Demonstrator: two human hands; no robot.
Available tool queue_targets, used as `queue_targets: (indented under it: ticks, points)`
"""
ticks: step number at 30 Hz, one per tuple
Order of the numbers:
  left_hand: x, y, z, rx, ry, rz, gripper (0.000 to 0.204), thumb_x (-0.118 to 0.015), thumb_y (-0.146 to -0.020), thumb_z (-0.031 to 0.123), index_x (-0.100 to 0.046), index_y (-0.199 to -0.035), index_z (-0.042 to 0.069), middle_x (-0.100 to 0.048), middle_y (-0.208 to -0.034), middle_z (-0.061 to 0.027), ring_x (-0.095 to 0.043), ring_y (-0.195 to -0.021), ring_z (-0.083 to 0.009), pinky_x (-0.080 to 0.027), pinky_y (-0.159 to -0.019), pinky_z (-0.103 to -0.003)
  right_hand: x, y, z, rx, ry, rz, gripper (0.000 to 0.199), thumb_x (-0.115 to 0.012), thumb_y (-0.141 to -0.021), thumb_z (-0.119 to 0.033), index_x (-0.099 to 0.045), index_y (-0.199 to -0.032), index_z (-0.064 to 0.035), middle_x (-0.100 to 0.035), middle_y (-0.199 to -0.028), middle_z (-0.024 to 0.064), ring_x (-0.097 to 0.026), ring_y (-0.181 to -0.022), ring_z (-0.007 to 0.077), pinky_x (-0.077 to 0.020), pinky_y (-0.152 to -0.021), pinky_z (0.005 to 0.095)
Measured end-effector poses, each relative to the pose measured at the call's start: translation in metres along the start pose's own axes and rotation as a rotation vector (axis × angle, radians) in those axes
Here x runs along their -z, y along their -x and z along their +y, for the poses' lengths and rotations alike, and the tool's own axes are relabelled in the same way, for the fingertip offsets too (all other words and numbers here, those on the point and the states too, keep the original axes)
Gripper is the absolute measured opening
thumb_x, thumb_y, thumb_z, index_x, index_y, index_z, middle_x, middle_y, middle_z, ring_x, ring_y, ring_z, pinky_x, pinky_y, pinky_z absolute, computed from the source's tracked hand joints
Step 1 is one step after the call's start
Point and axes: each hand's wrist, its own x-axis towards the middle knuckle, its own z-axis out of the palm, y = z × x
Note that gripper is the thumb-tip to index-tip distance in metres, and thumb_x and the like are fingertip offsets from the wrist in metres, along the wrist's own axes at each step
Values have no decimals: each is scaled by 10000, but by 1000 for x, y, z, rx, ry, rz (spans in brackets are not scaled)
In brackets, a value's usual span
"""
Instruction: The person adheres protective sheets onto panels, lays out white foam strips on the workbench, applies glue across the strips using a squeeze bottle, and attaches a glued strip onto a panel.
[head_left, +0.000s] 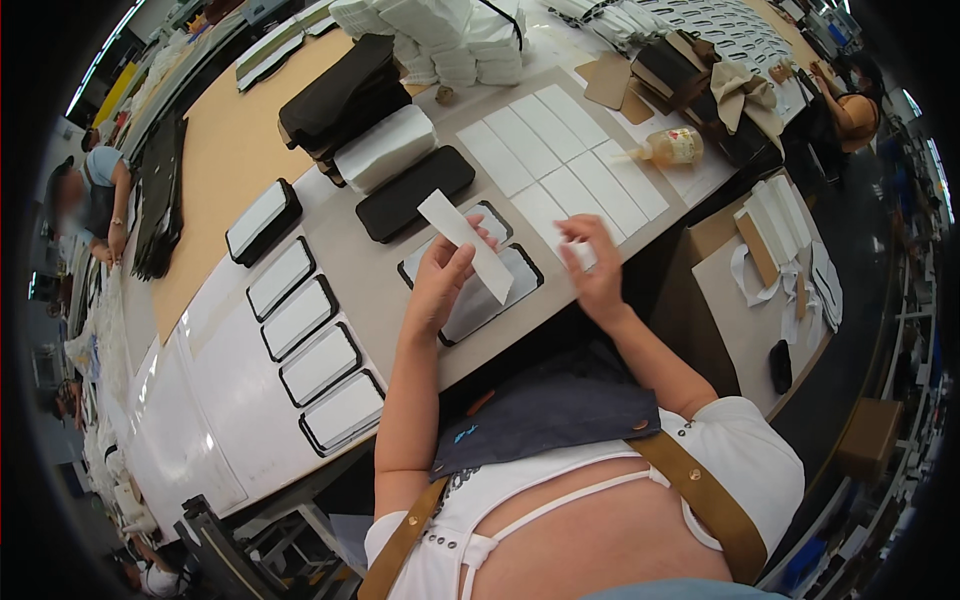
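Observation:
My left hand (443, 277) is closed on a white rectangular strip (440, 215), which slants up to the left. Beneath it, two black-edged pieces with pale grey centres lie on the grey tabletop; the nearer black-edged piece (520, 282) is partly covered by the strip. My right hand (597, 275) is raised just right of them, near the front edge, fingers curled and smeared by motion. Something white shows by its fingertips, and I cannot tell whether it is held. Behind it, white rectangular panels (560, 150) lie in a grid. A black rounded pad (415, 194) rests farther left.
Black-edged pieces with white panels (300, 318) form a column at left. A white stack (385, 148) and dark folded material (340, 95) stand behind the pad. A nozzled bottle (675, 147) lies beyond the grid. A cardboard box (720, 265) with scraps stands at right. Other people work farther off.

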Motion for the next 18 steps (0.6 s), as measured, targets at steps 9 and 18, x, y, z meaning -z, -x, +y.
queue_targets:
  ticks: [9, 18]
  points:
    - [0, 1, -2, -81, 45, 44, 506, -682, -970, 237, -512, -1388, 9, -586, -1251, -84, -605, -1156, -192, -507, -1006, -362, -56, -25, -30, 285, 165, -199, 242, -740, -861, -66, -662, -1088, -37, -663, -1036, 94, -620, -933, 215, -451, -942, 367]
    - [18, -5, -7, -78, -68, 24, 293, -592, -1031, 211, -571, -1234, 2, -646, -910, -45, -636, -874, -146, -524, -838, -298, 78, -54, 37, -620, -517, -1, 196, -629, -998, -133, -651, -1146, -7, -694, -991, -9, -617, -916, 37, -481, -849, 218]
